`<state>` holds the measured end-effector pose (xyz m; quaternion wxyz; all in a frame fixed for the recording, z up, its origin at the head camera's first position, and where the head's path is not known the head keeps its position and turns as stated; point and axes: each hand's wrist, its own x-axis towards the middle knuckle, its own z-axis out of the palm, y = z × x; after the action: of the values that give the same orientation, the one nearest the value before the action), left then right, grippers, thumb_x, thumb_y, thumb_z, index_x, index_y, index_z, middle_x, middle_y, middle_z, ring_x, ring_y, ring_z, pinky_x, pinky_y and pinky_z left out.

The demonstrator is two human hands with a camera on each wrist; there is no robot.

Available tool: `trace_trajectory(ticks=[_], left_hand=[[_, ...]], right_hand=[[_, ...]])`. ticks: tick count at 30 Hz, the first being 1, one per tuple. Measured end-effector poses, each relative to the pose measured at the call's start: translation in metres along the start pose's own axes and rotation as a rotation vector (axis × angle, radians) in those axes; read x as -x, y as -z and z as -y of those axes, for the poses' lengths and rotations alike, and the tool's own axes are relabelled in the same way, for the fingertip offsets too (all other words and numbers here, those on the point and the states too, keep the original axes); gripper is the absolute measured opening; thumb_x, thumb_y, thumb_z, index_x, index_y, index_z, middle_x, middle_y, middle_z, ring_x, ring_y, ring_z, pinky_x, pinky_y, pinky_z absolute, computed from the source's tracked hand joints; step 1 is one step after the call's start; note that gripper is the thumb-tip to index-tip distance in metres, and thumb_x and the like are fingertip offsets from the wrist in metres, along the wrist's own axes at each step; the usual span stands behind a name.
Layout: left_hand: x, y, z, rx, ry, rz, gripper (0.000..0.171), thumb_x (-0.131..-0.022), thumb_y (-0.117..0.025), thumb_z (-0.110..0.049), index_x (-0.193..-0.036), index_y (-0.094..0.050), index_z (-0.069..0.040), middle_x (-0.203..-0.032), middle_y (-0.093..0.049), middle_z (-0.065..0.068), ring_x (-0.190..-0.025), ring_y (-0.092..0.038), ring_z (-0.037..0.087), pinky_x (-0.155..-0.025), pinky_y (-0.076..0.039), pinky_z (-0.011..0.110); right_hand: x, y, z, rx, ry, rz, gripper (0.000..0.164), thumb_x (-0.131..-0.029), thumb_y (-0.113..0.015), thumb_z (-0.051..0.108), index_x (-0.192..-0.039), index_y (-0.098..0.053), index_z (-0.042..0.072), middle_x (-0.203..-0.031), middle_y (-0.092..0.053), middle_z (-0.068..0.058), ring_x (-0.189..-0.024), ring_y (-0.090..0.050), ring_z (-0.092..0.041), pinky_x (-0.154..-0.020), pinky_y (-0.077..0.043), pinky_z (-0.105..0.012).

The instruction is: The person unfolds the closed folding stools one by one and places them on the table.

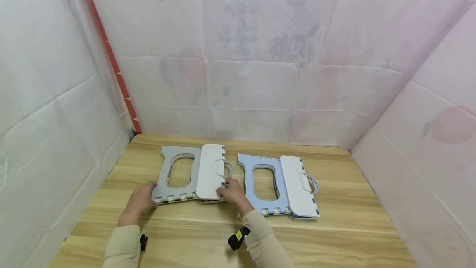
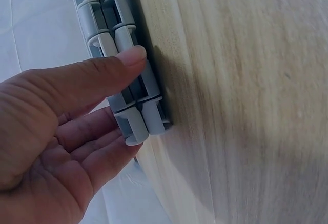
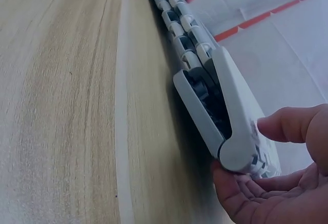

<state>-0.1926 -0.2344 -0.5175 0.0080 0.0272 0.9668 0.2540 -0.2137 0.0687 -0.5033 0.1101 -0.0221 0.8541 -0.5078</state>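
A grey folding stool (image 1: 210,173) with a white top lies folded flat on the wooden table. My left hand (image 1: 139,202) grips its near left corner, and the left wrist view shows the thumb (image 2: 132,56) across the hinged grey edge with fingers beneath. At the stool's right end my right hand (image 1: 234,195) holds the near corner of the white top. In the right wrist view that thumb (image 3: 274,126) presses the top's face while fingers reach under the rounded end. Beside it, to the right, lies a blue folding stool (image 1: 299,185), also folded, untouched by either hand.
The wooden table (image 1: 346,226) runs back to a white patterned sheet wall (image 1: 253,90). Similar sheets stand at left and right. A red strip (image 1: 111,57) climbs the back left corner. Dark wrist devices (image 1: 238,239) sit at both cuffs.
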Motion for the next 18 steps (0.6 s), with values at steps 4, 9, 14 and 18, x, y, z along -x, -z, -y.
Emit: trace_trajectory(ticks=[4, 9, 14, 18], left_hand=[[-0.0007, 0.0004, -0.0016, -0.004, 0.01, -0.001, 0.067, -0.057, -0.082, 0.003, -0.115, -0.052, 0.013, -0.106, -0.057, 0.033, -0.093, -0.056, 0.046, -0.079, -0.045, 0.053], [-0.0002, 0.0022, -0.003, 0.006, 0.006, -0.001, 0.066, -0.058, -0.081, 0.003, -0.116, -0.051, 0.014, -0.107, -0.056, 0.033, -0.094, -0.055, 0.046, -0.08, -0.045, 0.052], [0.0019, 0.0045, -0.0024, 0.03, 0.008, 0.001, 0.066, -0.058, -0.082, 0.003, -0.116, -0.052, 0.013, -0.109, -0.056, 0.034, -0.096, -0.054, 0.047, -0.08, -0.044, 0.053], [0.0029, 0.0052, -0.0018, 0.062, -0.003, 0.002, 0.065, -0.058, -0.082, 0.003, -0.115, -0.052, 0.012, -0.11, -0.055, 0.034, -0.098, -0.053, 0.048, -0.082, -0.043, 0.054]], right_hand=[[0.0002, 0.0018, -0.0017, -0.14, -0.053, 0.018, 0.02, -0.083, -0.056, 0.003, -0.099, -0.06, -0.008, -0.069, -0.053, -0.008, -0.052, -0.046, -0.019, -0.051, -0.045, -0.036], [-0.0005, 0.0025, -0.0046, -0.257, -0.067, 0.005, 0.018, -0.081, -0.054, 0.0, -0.098, -0.055, -0.008, -0.062, -0.046, -0.005, -0.05, -0.04, -0.017, -0.05, -0.039, -0.033], [-0.0003, 0.0042, -0.0064, -0.331, -0.067, 0.027, 0.019, -0.081, -0.054, -0.001, -0.098, -0.045, -0.006, -0.064, -0.041, -0.006, -0.052, -0.037, -0.017, -0.051, -0.036, -0.034], [0.0013, 0.0079, -0.0045, -0.352, -0.048, 0.051, 0.016, -0.082, -0.051, -0.001, -0.093, -0.041, -0.002, -0.065, -0.039, -0.006, -0.052, -0.035, -0.016, -0.051, -0.033, -0.033]])
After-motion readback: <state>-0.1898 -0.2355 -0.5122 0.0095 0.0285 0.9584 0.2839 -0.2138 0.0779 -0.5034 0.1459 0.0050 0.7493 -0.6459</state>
